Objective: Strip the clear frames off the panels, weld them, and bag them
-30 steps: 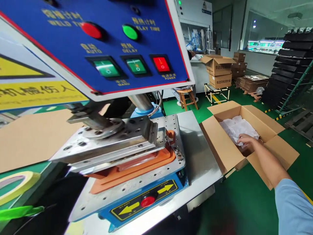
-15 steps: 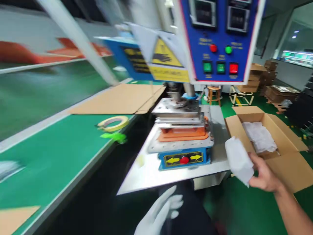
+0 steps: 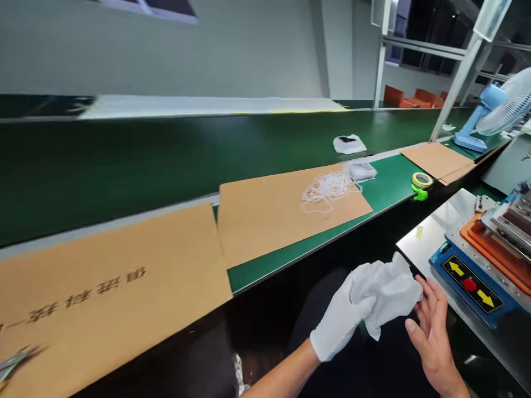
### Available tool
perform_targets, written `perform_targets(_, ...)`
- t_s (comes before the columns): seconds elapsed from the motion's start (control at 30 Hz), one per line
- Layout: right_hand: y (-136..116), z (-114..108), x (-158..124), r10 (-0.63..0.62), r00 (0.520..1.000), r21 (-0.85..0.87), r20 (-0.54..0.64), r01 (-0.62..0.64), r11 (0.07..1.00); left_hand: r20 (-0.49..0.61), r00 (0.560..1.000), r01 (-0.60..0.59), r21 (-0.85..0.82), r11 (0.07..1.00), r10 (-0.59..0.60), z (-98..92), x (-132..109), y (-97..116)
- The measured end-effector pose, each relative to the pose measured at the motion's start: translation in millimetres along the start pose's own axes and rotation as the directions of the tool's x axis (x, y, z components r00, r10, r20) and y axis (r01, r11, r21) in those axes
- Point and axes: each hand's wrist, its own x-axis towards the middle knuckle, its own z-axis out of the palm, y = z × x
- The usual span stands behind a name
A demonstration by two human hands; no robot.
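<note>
My left hand (image 3: 342, 318), in a white glove, grips a crumpled white soft pouch (image 3: 392, 293) between thumb and fingers. What is inside the pouch, if anything, is hidden. My right hand (image 3: 433, 331) is bare, with its fingers spread just to the right of the pouch; its fingertips are close to the pouch's edge, and I cannot tell whether they touch. Both hands are over my dark lap, in front of the press (image 3: 498, 249) with its orange plate and red button.
A green bench (image 3: 265, 271) carries cardboard sheets (image 3: 265, 221), a tangle of white cords (image 3: 329, 188), a yellow tape roll (image 3: 422, 179) and a bright green item (image 3: 420, 193). A white packet (image 3: 349, 144) lies on the conveyor (image 3: 186, 149). A blue fan (image 3: 489, 110) stands at far right.
My view has swung left from the press and the open carton toward the bench. The white pouch, earlier in my right hand, is now in my left; the right hand has opened.
</note>
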Motion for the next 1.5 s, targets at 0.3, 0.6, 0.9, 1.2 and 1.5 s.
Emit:
perform_targets(0.3, 0, 54, 24, 0.257, 0.966, -0.05, 0.008, -0.256, 0.965, -0.208, 0.978, 0.052, 0.205, 0.977, -0.008, -58.5, -9, 15)
perform_targets(0.6, -21, 45, 33, -0.017, 0.999, -0.466, 0.028, 0.028, 0.884, -0.073, 0.934, -0.245, 0.584, 0.774, 0.35, -87.6, -7, 47)
perform_targets(0.9, -28, 37, 41, 0.132, 0.991, -0.432, 0.037, -0.103, 0.896, 0.664, 0.668, -0.74, 0.54, 0.401, 0.337, -63.6, 0, 94)
perform_targets(1.2, -34, 48, 40, 0.218, 0.956, -0.385, 0.198, -0.128, 0.914, 0.431, 0.9, -0.435, 0.894, 0.106, 0.057, -62.5, 4, 87)
perform_targets(1.5, -21, 67, 53, 0.228, 0.893, -0.522, 0.387, 0.009, 0.853, 0.338, 0.928, -0.286, 0.915, 0.286, -0.156, -52.8, -1, 106)
